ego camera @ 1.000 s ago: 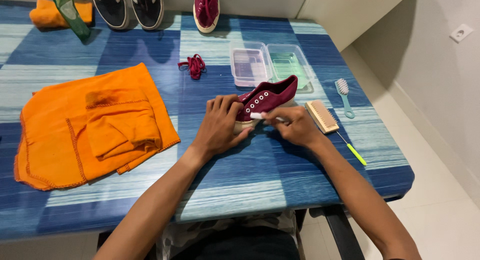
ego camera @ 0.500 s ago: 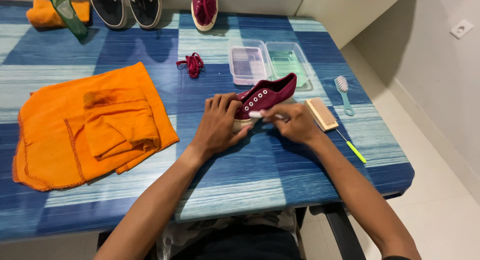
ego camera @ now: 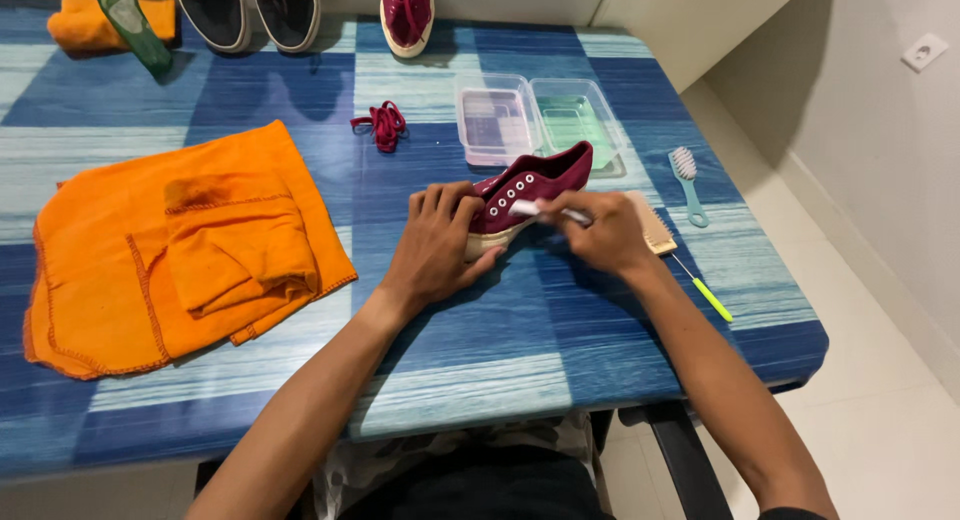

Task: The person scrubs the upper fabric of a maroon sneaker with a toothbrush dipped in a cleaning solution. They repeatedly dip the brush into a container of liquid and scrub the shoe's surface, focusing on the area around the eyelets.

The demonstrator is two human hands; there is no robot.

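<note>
On the blue-checked worktop (ego camera: 600, 330), beside a folded orange cloth (ego camera: 180, 250), a maroon sneaker (ego camera: 525, 192) is steadied at the toe by the left hand (ego camera: 435, 245), fingers curled over it. A small white brush (ego camera: 550, 212) is pinched in the right hand (ego camera: 600, 235) at the eyelets. Scrubbing appears underway; short, light strokes seem called for.

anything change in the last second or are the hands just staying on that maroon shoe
Almost nothing changed. The left hand still pins the toe of the maroon shoe; the right hand still holds a small white brush at its eyelets. The orange cloth, trays and other brushes stayed put.
</note>
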